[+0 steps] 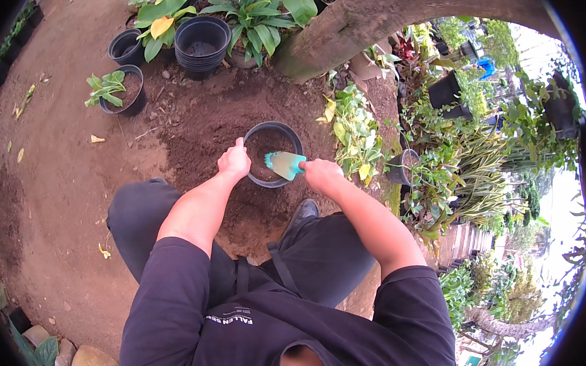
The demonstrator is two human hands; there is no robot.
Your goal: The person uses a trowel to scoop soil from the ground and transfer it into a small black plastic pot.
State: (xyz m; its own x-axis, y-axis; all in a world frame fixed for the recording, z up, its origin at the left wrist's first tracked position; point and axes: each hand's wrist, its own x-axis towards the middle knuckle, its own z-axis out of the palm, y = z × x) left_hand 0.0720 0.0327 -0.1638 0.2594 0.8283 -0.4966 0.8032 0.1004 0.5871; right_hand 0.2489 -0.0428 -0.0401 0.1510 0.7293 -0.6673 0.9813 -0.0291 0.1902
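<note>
A round black plant pot point(291, 131) with brown soil inside stands on the loose dirt in front of me. My left hand point(235, 161) is closed on the pot's left rim. In my right hand point(322, 176) is the handle end of a turquoise hand trowel point(284, 163), the fingers wrapped round it. The trowel's blade, smeared with soil, lies over the pot's opening and points left. Its tip is close to the soil in the pot; whether it touches I cannot tell.
A heap of dark soil point(211, 131) spreads around the pot. Farther off are a potted seedling point(108, 88), a stack of black pots point(202, 45) and a thick leaning trunk point(364, 20). Yellow-green cuttings point(355, 130) lie at the right, beside dense potted plants point(478, 173).
</note>
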